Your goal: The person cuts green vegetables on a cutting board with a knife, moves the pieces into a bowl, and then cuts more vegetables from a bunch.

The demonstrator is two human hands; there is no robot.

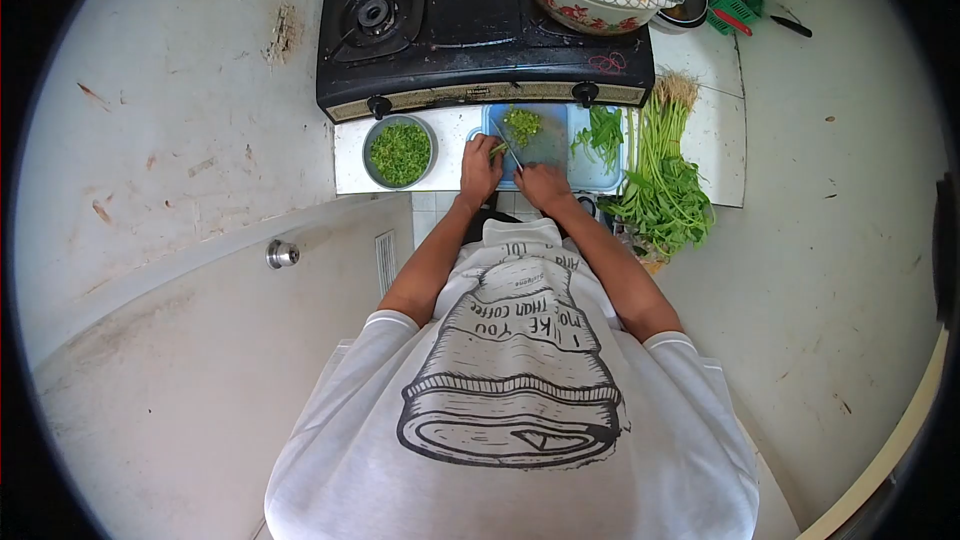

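Green stems (497,150) lie over the left part of the blue-rimmed cutting board (553,132), between the left hand (481,166) and the knife (509,147). The fingers of the left hand are closed on the stems, though how the tips are tucked is too small to tell; the fingers of the right hand (543,187) are wrapped around the knife's handle, and the thin blade slants away from it toward the far left of the board. Good work here calls for a compact bundle, curled fingertips with the knuckles guiding the flat of the blade, and short, even strokes that finish on the board. The holding hand should back off a little after each cut, since the edge is very near it. The chopped greens (521,123) form a loose, crumbly heap just beyond the blade; nudging them aside would give a clearer view of the edge. At the board's right end lie limp, flat leaves (601,136). Beside it, a big bunch (668,160) shows pale, stringy roots, slim, straight stalks and broad, ruffled leaves. Left of the board, a round bowl (433,154) holds finely cut, fluffy greens on the smooth white counter (722,145), in front of the glossy black stove (470,15).
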